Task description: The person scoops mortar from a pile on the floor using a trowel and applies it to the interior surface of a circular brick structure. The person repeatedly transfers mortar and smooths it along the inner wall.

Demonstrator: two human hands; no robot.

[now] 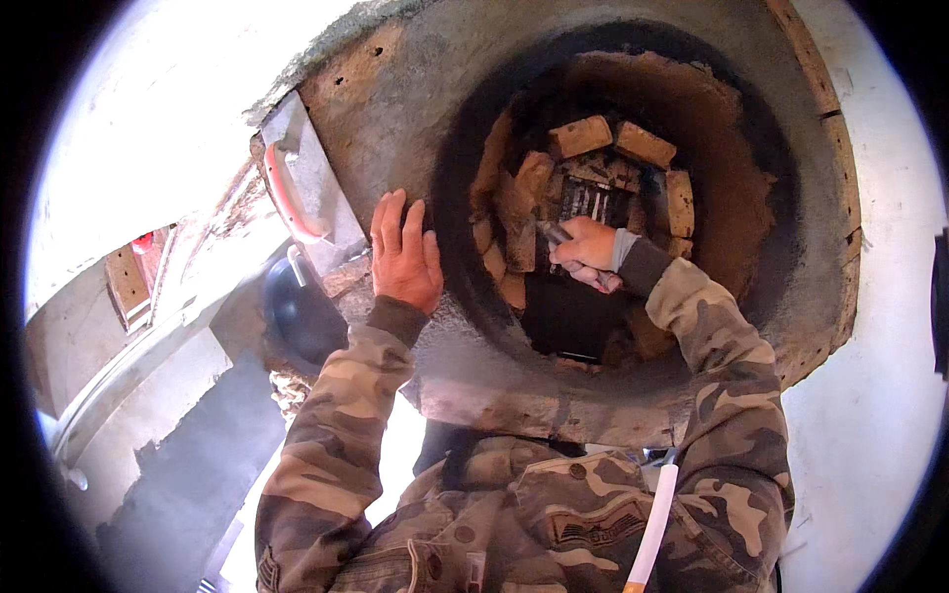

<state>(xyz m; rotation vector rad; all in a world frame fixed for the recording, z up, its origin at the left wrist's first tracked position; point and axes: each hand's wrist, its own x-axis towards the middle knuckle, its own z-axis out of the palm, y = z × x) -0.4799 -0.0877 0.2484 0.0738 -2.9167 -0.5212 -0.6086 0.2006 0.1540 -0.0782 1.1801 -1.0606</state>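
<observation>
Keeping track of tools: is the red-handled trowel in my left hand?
No, the trowel lies to the left of your open left hand.

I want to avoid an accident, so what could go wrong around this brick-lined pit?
The right hand, holding a dark tool, is down among the bricks, so knuckles might get scraped. There are gaps between some bricks, so a bump could shift one if it's loose; I can't tell. The red-handled plastering float, near the left hand, lies by the ledge's outer edge and might get knocked off.
</observation>
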